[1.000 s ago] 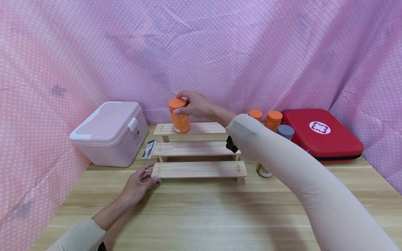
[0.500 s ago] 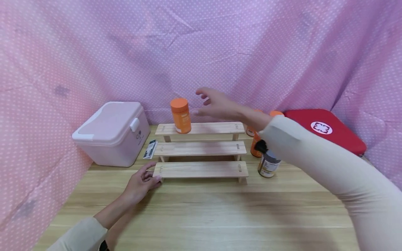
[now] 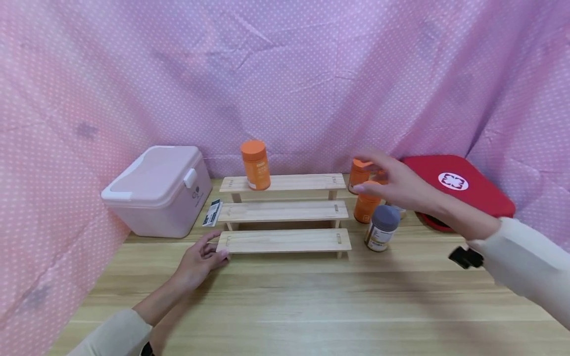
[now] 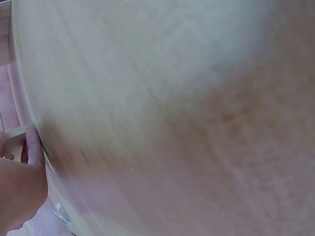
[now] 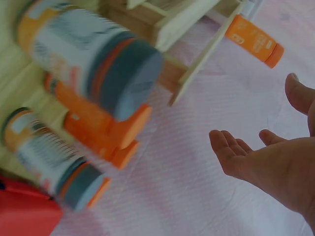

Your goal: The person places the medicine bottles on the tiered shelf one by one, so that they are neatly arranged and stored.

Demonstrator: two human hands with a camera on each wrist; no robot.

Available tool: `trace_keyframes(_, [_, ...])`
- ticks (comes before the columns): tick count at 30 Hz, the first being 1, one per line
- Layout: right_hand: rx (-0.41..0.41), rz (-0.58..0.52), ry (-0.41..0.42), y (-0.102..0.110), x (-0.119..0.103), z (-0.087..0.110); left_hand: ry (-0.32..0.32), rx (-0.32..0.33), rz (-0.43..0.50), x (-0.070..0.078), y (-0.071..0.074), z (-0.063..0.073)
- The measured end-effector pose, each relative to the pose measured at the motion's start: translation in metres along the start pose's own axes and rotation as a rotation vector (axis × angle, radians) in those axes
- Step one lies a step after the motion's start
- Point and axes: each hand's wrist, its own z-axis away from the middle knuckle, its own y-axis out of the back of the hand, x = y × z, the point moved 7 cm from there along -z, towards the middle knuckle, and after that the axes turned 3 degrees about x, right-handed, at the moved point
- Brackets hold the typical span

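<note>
Right fingers (image 5: 226, 153) gape empty near upright, capped orange bottle (image 3: 367, 209); left fingers (image 3: 207, 238) grip shelf (image 3: 285, 241).

The right hand (image 3: 394, 183) no longer grips the orange bottle (image 3: 257, 167) on the top board (image 3: 303, 183). It is now near the other orange bottles (image 3: 366, 208), and its sleeve (image 3: 523, 259) no longer partly covers the grey-lidded jar (image 3: 380, 233).

- Right sleeve (image 3: 530, 267): I record plain cream cloth, long, close-fitting, lightly creased.
- Right cuff fitting: I note a small black block (image 3: 466, 257) beside the sleeve end; detail too blurred for me to read.
- Left sleeve (image 3: 113, 333): matching cream cloth, similar cuff.
- Left cuff fitting: I see a black piece (image 3: 147, 349), partly cut off by the frame edge.
- Left hand (image 3: 196, 263), right hand (image 3: 396, 182): bare.
</note>
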Motion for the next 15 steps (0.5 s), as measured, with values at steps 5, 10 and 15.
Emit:
trace_keyframes(5, [0.089, 0.016, -0.066, 0.014, 0.029, 0.029, 0.013, 0.007, -0.002, -0.001, 0.0, 0.0])
trace_keyframes(10, [0.109, 0.053, -0.064, 0.02, 0.051, 0.045, 0.002, 0.003, -0.002, 0.001, -0.001, 0.001])
trace_keyframes(15, [0.099, 0.048, -0.081, 0.014, 0.068, 0.053, 0.003, 0.008, -0.002, 0.001, 0.0, 0.0])
